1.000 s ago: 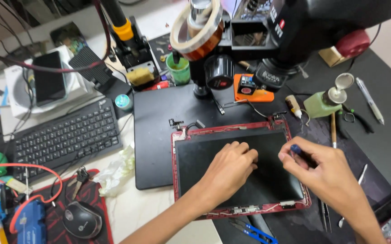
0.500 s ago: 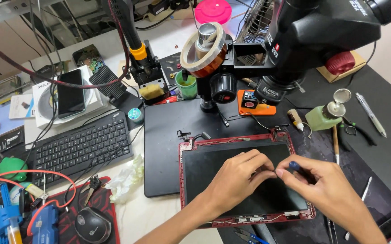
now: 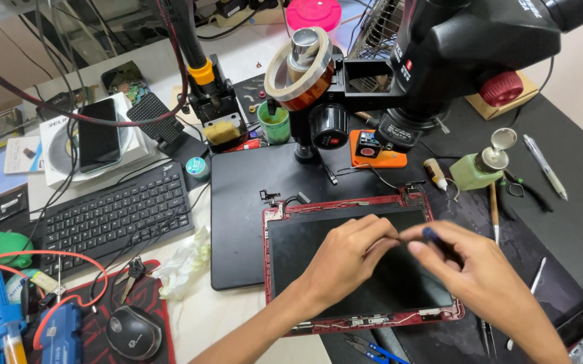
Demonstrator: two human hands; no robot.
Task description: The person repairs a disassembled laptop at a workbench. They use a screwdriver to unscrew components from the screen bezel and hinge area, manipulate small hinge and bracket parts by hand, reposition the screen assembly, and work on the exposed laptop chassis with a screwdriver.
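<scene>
We pinch a small part in our left hand [image 3: 345, 259] | right hand [image 3: 480, 280] grasps a dark tool [image 3: 433, 237] | both meet over the red-framed screen panel [image 3: 345, 210], long axis left-right.

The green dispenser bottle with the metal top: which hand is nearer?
Right. The right hand lies below the green dispenser bottle, over the screen's right half; the left hand sits farther left, mid-screen.

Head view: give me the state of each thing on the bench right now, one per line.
Red-framed screen panel: flat on the black mat, bezel off, cables showing along the edges.
Left hand: over the panel, fingertips meeting the right hand's.
Right hand: grip shut on a dark-handled tool.
Phone: screen dark, lying on a white box.
Green pump bottle: upright.
Keyboard: untouched.
Mouse: untouched.
</scene>
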